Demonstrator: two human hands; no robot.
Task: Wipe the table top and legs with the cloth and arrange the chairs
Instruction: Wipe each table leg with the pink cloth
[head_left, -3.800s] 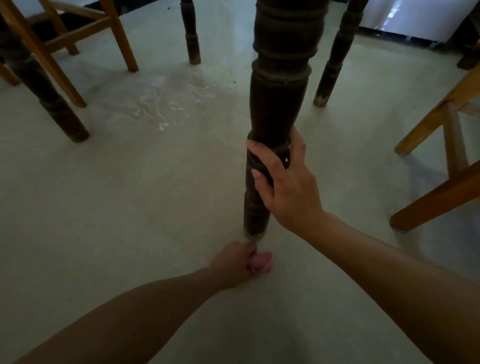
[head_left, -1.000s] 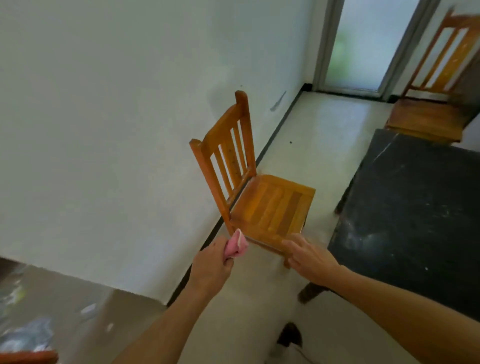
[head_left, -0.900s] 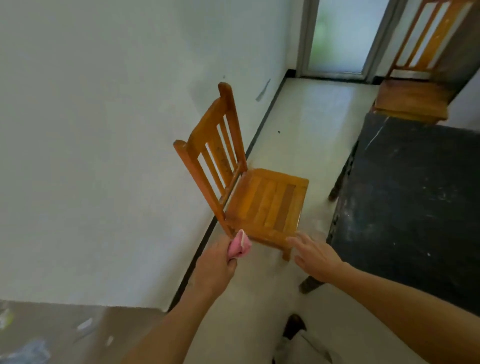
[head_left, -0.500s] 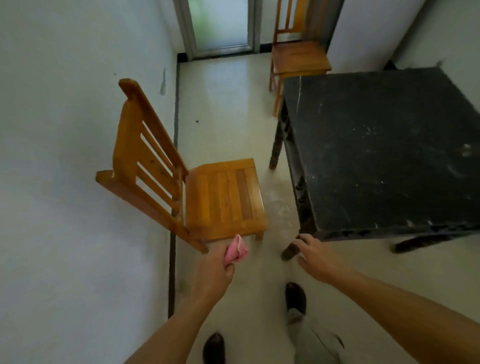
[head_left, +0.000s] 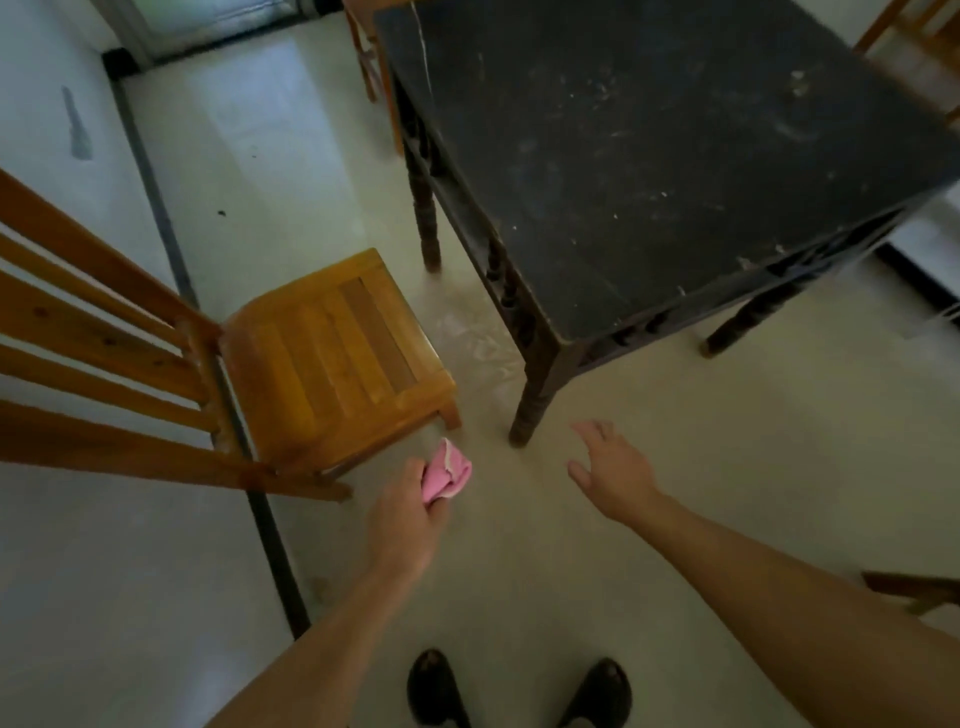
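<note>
At the far left a pale wall (head_left: 47, 130) meets the floor (head_left: 727, 441) along a dark baseboard (head_left: 156, 208) that runs down toward the person's feet. A wooden chair (head_left: 322, 358) stands with its slatted back against that wall and its seat facing the table; the seat's near right corner lies just beside the cloth.

The left hand (head_left: 402, 525) is closed in a fist around a bunched pink cloth (head_left: 445, 474), which sticks out above the thumb and fingers. Hand and cloth hang in the air over the floor, just below the chair's front edge and touching neither chair nor table.

Two dark shoes (head_left: 519, 688) show at the bottom edge, between the two forearms.

The right hand (head_left: 608, 467) is spread wide, palm down, fingers apart and slightly curled, holding nothing. It is raised above the floor near the foot of the table's nearest leg (head_left: 535, 384), just to the right of it, with a gap between fingertips and wood.

The black table (head_left: 649, 145) fills the upper right, its top scuffed with pale marks, its near corner above that leg. A turned leg on the left side (head_left: 427, 208) and another at the right (head_left: 748, 317) are visible. Past the far left corner part of a second chair (head_left: 366, 57) shows, and a third chair (head_left: 919, 47) sits at the top right corner.
</note>
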